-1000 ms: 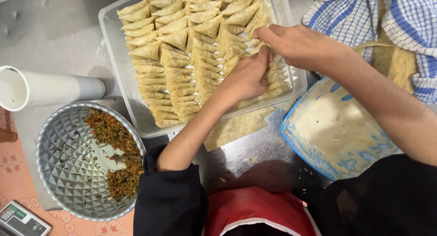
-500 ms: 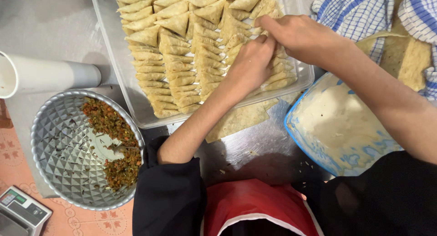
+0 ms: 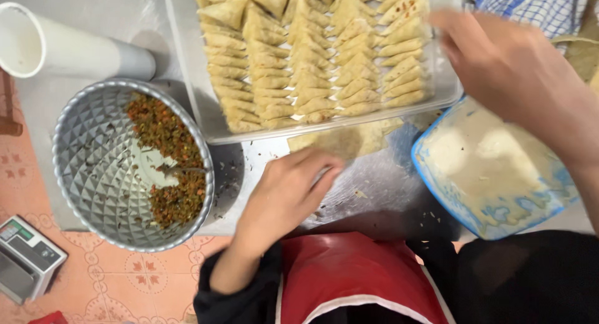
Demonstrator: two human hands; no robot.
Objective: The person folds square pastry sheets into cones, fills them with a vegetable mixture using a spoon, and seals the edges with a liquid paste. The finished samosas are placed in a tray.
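Head view: pastry sheet [image 3: 349, 142] lay flat on the metal work surface [image 3: 387, 193], just below the near edge of the clear tray [image 3: 187, 80], partly tucked under it. Left hand [image 3: 284, 196] rested on the sheet's near-left corner, fingers [image 3: 321, 174] together and slightly curled, tips pressing down on the dough; no pinch visible. Right hand [image 3: 505, 65] hovered above the tray's right end and the blue-rimmed bowl [image 3: 430, 174], motion-blurred, fingers loosely spread; it appeared empty, though the blur left that uncertain.

Tray was packed with rows of folded triangular pastries [image 3: 312, 62], pale and uncooked-looking, filling it nearly edge to edge. Blue-rimmed bowl sat just right of the sheet, holding pale paste. Round faceted metal pan [image 3: 81, 174] sat left of the left hand, near the tray's left corner, with a crescent of red-green minced filling [image 3: 165, 165] along its right side. White cylindrical cup [image 3: 56, 46] lay on its side above the pan. Checked blue-white cloth [image 3: 536, 5] showed at top right. Small scale [image 3: 25, 258] sat on the patterned orange floor [image 3: 125, 280] at bottom left. Person wore dark sleeves and a red apron [image 3: 355, 277].
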